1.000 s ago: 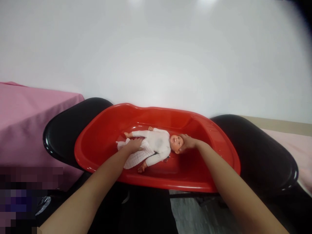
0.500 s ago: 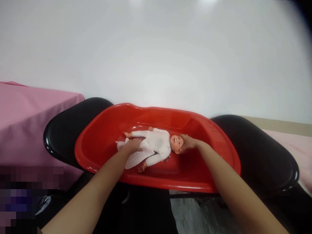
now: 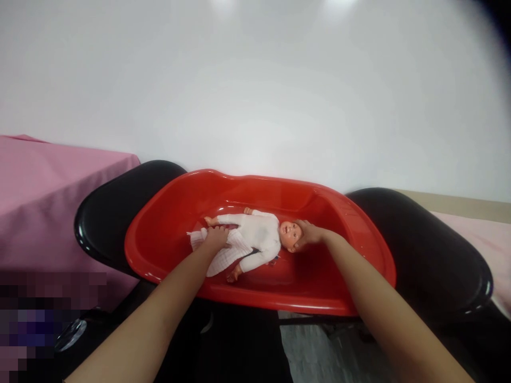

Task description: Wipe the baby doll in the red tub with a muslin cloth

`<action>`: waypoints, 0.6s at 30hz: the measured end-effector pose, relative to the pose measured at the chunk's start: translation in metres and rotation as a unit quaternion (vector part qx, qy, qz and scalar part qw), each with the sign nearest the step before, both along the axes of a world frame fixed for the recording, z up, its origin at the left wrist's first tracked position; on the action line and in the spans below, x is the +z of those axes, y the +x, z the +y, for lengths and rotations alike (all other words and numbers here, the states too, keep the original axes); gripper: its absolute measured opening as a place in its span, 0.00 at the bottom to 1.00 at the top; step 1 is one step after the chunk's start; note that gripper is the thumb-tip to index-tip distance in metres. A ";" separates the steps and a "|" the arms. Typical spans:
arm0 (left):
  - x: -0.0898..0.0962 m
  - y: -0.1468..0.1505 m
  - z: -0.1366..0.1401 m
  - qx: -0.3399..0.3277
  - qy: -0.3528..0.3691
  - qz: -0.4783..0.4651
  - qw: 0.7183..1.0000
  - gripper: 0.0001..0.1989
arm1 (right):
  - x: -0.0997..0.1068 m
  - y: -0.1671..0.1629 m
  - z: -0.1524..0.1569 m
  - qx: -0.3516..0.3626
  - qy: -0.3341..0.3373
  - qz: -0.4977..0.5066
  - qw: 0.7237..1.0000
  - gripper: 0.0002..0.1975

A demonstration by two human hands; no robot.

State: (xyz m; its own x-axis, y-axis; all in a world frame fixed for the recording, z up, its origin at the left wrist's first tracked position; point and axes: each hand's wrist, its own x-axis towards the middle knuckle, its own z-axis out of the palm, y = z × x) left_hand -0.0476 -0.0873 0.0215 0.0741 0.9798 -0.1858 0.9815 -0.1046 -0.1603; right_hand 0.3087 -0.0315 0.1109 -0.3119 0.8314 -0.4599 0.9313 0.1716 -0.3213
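A baby doll in white long sleeves lies on its back in a red baby bath, its head to the right. My right hand is curled round the top of the doll's head from the right side. Over the doll's lower body lies a pale striped cloth, and the fingers of my left hand are closed on it. The doll's legs are hidden beneath the cloth. One doll hand sticks out toward the near rim.
The bath rests between two black rounded seats or stands, one at the left and one at the right. A pink-draped table stands further left. Behind is a white wall. A grey floor shows below.
My left hand has moved slightly left, and the cloth's left edge has shifted a little with it. My right hand stays on the doll's head.
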 end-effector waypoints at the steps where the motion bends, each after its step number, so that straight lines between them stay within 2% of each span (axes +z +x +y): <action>1: 0.000 0.003 0.001 0.011 -0.002 0.008 1.000 0.33 | 0.000 0.000 0.000 0.000 0.000 0.000 1.000 0.58; 7: -0.003 0.016 0.006 0.069 -0.014 0.035 0.997 0.31 | 0.002 -0.001 -0.001 -0.002 0.001 0.005 1.000 0.57; 13: -0.015 0.019 0.009 0.122 -0.052 -0.027 0.991 0.22 | -0.002 0.001 0.002 -0.001 -0.002 0.007 1.000 0.57; 18: -0.026 0.017 0.010 0.126 -0.079 -0.041 0.988 0.27 | -0.003 0.002 0.003 0.000 -0.003 0.008 1.000 0.57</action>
State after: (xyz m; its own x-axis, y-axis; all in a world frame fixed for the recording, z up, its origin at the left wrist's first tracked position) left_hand -0.0310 -0.0769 -0.0043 -0.1478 0.9280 -0.3421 0.9885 0.1275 -0.0811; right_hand 0.3110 -0.0289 0.1076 -0.3185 0.8292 -0.4593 0.9262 0.1692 -0.3368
